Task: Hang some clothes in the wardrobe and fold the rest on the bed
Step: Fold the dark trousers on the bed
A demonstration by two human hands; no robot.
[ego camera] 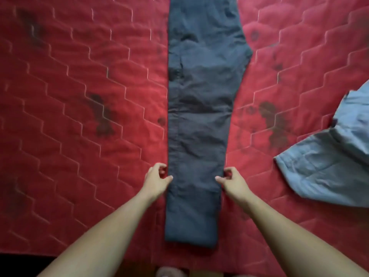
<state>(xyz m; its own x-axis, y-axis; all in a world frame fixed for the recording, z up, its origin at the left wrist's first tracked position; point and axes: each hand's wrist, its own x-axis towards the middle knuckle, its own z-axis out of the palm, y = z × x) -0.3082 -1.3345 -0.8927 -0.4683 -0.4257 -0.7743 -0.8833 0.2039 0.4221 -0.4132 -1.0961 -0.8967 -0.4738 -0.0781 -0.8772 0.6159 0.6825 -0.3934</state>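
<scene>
Dark navy trousers (199, 116) lie folded lengthwise, leg on leg, down the middle of the red quilted bed (79, 96), hems toward me and waist at the far end. My left hand (156, 177) is at the left edge of the lower legs, thumb on the cloth and fingers curled at the edge, pinching it. My right hand (230, 179) mirrors it on the right edge, thumb over the fabric and fingers curled beside it.
A crumpled light blue garment (329, 156) lies on the bed at the right, apart from the trousers. The bed's near edge (30, 253) runs along the bottom, with dark floor below it.
</scene>
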